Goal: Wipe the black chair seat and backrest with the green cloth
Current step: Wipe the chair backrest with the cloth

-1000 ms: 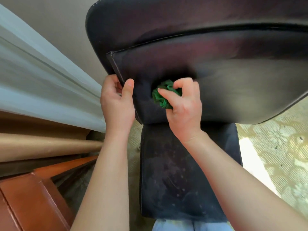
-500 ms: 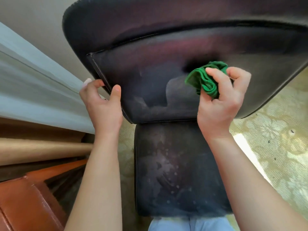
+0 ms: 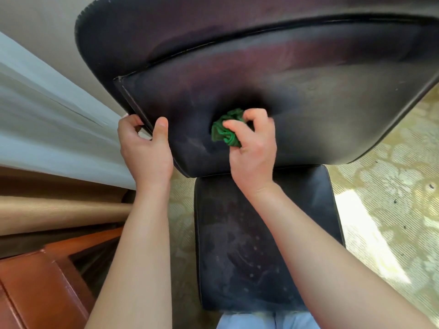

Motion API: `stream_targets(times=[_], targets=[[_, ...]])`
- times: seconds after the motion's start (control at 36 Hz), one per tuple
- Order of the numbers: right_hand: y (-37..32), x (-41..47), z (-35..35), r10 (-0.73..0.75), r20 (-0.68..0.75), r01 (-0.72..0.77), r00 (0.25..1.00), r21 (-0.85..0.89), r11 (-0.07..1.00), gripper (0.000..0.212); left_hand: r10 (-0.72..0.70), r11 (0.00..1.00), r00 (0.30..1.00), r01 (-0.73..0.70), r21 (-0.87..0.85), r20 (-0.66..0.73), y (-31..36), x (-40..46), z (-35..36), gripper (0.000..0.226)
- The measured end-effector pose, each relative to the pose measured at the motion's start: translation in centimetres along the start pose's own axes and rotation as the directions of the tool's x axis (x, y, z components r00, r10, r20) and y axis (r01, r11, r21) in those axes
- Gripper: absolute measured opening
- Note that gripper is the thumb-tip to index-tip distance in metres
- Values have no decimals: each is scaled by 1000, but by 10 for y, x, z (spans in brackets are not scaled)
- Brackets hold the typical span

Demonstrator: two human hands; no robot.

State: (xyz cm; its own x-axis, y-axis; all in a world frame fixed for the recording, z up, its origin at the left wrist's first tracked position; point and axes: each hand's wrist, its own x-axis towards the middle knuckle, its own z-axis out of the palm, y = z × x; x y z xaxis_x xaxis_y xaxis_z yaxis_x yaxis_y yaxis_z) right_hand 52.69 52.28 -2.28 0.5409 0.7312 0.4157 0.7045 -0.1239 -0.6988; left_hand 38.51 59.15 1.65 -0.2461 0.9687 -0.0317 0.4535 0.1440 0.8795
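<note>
Since the frame 0.5 s ago, the right hand (image 3: 253,154) has swept the green cloth (image 3: 226,131) back from about 2 o'clock on the backrest toward its middle, and the left hand (image 3: 145,150) sits further toward the centre of the view, on the same edge of the chair.

The green cloth is bunched into a tight wad and pressed against the black backrest (image 3: 308,96), near the centre of the picture and just above the backrest's lower edge. The fingers (image 3: 234,126) of the right hand curl closed around the wad, with the cloth bulging out at 10 o'clock from the knuckles. A dark shadow lies on the backrest just above the cloth.

The left hand clamps the backrest's side edge at 9 o'clock from the cloth: its thumb (image 3: 161,129) lies flat on the front face, and its other fingers wrap behind the edge, so the grip is narrow and closed on the padding.

The black seat (image 3: 240,252) lies below the backrest at 6 o'clock, between the 2 forearms. Its surface shows pale dusty smears and small specks. Light blue clothing (image 3: 266,321) shows at the bottom edge, just beyond the seat.

A pale patterned carpet (image 3: 392,210) lies at 3 o'clock. At 9 o'clock hangs a pale curtain (image 3: 47,119), with a tan roll (image 3: 59,214) below it and reddish-brown wooden furniture (image 3: 35,293) at 7 o'clock.
</note>
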Motion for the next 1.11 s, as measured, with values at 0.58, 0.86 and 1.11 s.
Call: stream_targets(times=[0.58,0.86,1.11], targets=[[65,10,-64,413,-474,-368,778,190,910,29,38,987,999,-34,-155,19,-3,-6,-4,28],[5,-19,21,351,-135,-322,927,196,926,30,100,992,994,-95,-84,50,-7,3,-12,25],[-16,-51,42,-29,328,0,944,90,996,33,142,990,988,-140,-25,62,-20,14,-15,25]])
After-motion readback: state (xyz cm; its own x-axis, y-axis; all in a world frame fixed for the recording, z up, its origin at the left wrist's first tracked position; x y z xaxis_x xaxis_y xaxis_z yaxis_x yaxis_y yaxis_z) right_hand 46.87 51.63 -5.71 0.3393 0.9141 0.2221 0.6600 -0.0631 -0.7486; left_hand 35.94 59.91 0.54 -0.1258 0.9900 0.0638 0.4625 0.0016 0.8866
